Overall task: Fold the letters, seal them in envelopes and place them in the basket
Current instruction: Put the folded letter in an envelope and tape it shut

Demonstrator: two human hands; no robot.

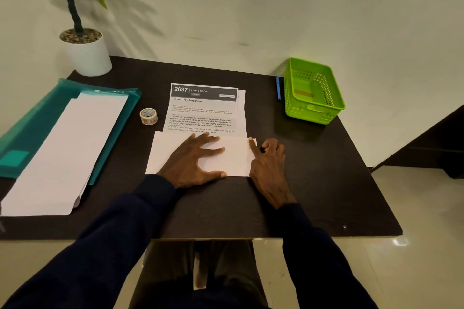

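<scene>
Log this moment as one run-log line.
step: folding letter | left hand: flat, pressing flap | right hand: index finger on flap's right edge | basket: far right | tape roll: left of letter

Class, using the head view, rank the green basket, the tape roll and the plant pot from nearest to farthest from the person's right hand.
1. The green basket, behind the right hand and slightly to its right.
2. The tape roll, off to the left.
3. The plant pot, at the far back-left corner.
</scene>
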